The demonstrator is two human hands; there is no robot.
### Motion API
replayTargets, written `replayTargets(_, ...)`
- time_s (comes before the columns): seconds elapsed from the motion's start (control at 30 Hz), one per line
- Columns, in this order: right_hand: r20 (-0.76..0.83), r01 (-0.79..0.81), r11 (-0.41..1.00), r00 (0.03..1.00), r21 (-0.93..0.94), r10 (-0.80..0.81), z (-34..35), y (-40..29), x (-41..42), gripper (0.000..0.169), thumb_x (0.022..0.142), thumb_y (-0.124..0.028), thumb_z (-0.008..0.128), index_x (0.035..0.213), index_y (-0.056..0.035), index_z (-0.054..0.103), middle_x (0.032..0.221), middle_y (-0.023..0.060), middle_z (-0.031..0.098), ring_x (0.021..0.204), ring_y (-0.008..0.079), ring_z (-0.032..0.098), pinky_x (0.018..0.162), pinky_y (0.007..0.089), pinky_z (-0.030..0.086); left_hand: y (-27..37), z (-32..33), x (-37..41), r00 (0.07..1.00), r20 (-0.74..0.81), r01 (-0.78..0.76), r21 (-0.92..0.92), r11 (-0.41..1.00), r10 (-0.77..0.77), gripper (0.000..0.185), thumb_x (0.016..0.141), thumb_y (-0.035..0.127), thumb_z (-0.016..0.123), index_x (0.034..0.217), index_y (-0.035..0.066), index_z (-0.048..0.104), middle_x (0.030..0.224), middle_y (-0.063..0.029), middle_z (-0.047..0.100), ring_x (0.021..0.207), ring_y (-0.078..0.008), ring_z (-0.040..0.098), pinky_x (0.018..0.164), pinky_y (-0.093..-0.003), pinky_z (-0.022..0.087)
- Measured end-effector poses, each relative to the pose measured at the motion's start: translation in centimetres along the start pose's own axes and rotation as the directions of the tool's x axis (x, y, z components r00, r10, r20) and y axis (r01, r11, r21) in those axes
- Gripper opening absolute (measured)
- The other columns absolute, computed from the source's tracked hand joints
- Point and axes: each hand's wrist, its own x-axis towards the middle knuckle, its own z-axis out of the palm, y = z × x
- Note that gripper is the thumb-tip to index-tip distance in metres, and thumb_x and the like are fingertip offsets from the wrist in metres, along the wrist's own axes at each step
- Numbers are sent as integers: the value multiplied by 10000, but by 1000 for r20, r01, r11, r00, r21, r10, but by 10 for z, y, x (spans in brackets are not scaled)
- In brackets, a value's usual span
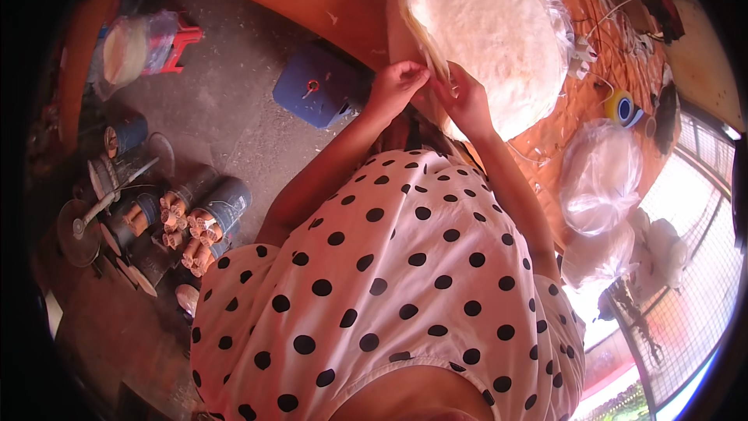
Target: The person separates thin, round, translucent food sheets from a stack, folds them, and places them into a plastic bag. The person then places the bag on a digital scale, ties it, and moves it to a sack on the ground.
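Note:
A large round white stack point(491, 41), seemingly of thin sheets like rice paper, lies before me on an orange-covered surface. At its near left side a yellowish folded edge point(422, 29) runs down to my fingers. My right hand point(466, 102) pinches the lower end of this edge, thumb and fingers curled around it. Beside it, my left hand point(398, 86) has its thumb and fingertips together, almost touching the right hand. Whether anything thin sits between those left fingertips is too small to tell. Clear plastic point(552, 6) wraps around the stack's far right side.
A blue plastic stool point(315, 86) stands on the concrete floor at left. Farther off, a red stool point(184, 41) bears a plastic-wrapped round stack point(125, 49). Perforated coal briquettes point(204, 228) lie lower left. Tape point(624, 109), cables and a filled plastic bag point(602, 175) are at right.

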Motion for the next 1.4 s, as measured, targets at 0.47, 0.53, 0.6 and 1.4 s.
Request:
replayTargets(0.47,20,1,994,1000,-114,2,-3,3,4,126,877,-100,578,979,-34,612,787,200,635,681,323,636,595,359,504,-19,-4,9,974,29,-226,267,937,226,165,923,117,592,1008,-24,609,904,-39,659,840,-79,610,719,-216,474)
replayTargets(0.53,11,22,990,1000,-137,-21,-4,0,6,121,876,-117,585,962,-37,613,753,200,627,662,342,626,582,371,499,-15,-3,8,965,24,-254,319,913,260,157,913,107,598,1003,-22,609,897,-36,658,820,-77,602,711,-218,470)
replayTargets(0.6,5,52,983,999,-176,-52,-3,-1,6,113,874,-130,590,936,-37,611,717,199,617,639,355,615,566,384,492,-10,-1,6,956,17,-276,395,876,293,150,900,100,608,996,-15,612,892,-32,658,797,-76,593,701,-222,468)
replayTargets(1.4,-47,-58,975,998,-215,49,-2,10,23,198,808,-189,638,730,-30,549,653,208,548,618,415,537,539,412,453,-14,-13,17,950,-1,-288,387,876,312,213,919,180,610,1030,12,542,914,-13,628,793,-67,588,696,-218,480)
